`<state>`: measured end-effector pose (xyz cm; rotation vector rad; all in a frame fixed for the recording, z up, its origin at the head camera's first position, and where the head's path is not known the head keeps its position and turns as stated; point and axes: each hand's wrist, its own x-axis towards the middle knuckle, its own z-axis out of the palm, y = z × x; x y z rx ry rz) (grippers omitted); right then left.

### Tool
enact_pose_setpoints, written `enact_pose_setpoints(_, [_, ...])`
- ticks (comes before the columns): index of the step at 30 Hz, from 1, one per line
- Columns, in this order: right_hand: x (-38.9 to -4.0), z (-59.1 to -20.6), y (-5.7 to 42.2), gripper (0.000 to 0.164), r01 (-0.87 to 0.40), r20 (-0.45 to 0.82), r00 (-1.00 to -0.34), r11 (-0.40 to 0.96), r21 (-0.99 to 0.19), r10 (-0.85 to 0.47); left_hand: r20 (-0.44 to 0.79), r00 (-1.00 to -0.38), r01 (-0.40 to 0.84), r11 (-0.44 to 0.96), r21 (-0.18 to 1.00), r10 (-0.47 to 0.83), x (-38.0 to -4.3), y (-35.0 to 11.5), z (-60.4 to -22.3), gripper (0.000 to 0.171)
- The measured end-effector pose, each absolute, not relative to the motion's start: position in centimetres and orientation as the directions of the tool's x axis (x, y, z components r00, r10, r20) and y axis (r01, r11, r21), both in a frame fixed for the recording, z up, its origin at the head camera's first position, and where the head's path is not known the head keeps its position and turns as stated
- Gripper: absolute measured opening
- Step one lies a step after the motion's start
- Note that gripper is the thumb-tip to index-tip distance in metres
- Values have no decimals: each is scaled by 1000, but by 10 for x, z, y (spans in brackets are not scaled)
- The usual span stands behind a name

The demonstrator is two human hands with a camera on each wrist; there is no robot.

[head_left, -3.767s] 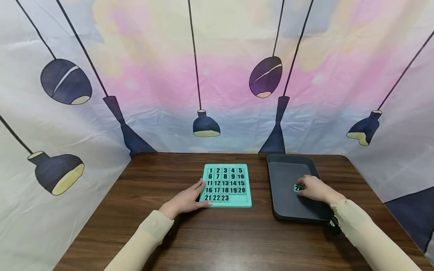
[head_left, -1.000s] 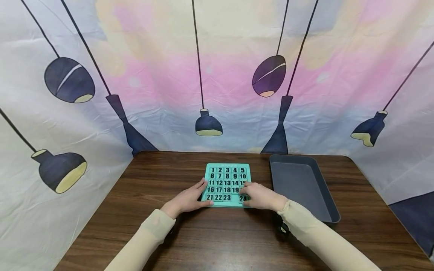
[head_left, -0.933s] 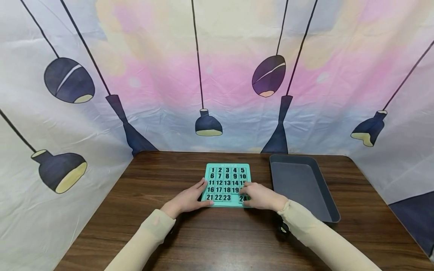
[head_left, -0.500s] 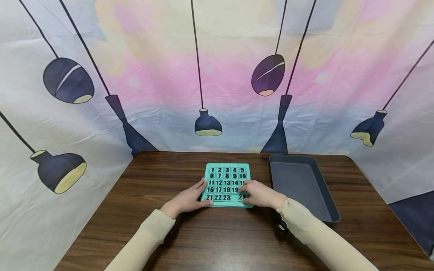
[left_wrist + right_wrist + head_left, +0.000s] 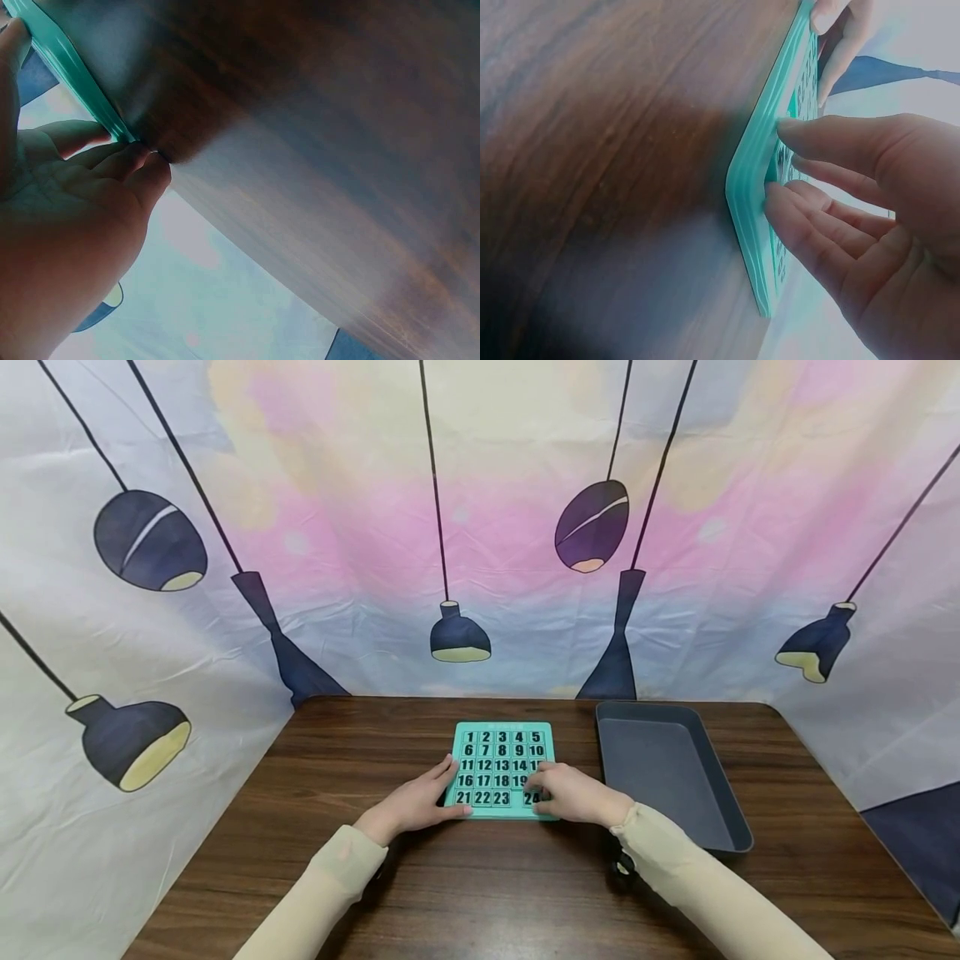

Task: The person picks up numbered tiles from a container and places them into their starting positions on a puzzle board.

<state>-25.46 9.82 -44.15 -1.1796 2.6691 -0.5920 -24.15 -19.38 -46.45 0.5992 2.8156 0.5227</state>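
A teal sliding number puzzle (image 5: pixel 501 812) lies on the table, its numbered tiles in rows from 1 at the top left. My left hand (image 5: pixel 408 806) grips its left side, thumb at the near left corner; the left wrist view shows the fingers against the puzzle's edge (image 5: pixel 82 75). My right hand (image 5: pixel 581 793) pinches the 24 tile (image 5: pixel 532 798) in the bottom row, with a gap between it and the 23 tile (image 5: pixel 501 798). Those fingers hide the 20 and part of the 15. In the right wrist view, thumb and fingers meet at the puzzle's frame (image 5: pixel 746 180).
A dark grey rectangular tray (image 5: pixel 663 777) stands right of the puzzle, partly behind the right sleeve. The brown wooden table (image 5: pixel 480 893) ends at a fabric backdrop (image 5: pixel 360 568) printed with hanging lamps.
From the tray, my right hand has carried the 24 tile to the puzzle's bottom row. During the last second the tile has shifted slightly left. My left hand stays on the puzzle's left side.
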Motion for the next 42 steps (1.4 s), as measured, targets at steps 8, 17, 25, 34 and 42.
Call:
enact_pose_setpoints(8, [-253, -445, 89, 23, -692, 36, -657, 584, -424, -753, -141, -894, 348, 856, 382, 426, -242, -193, -464, 92])
enact_pose_setpoints(17, [-253, -448, 78, 22, -690, 67, -673, 593, -414, -737, -136, -900, 336, 858, 390, 414, -241, -194, -464, 91])
enact_pose_setpoints(25, [-255, -456, 77, 21, -688, 86, -679, 591, -421, -729, -129, -900, 340, 857, 387, 415, -244, -198, -466, 93])
enact_pose_setpoints(34, [-243, -457, 82, 26, -654, 141, -713, 580, -485, -687, -150, -888, 327, 826, 459, 435, -244, -205, -458, 86])
enact_pose_setpoints(42, [-230, -418, 109, 24, -676, 409, -732, 508, -534, -545, 70, -905, 417, 840, 348, 420, -235, -219, -435, 80])
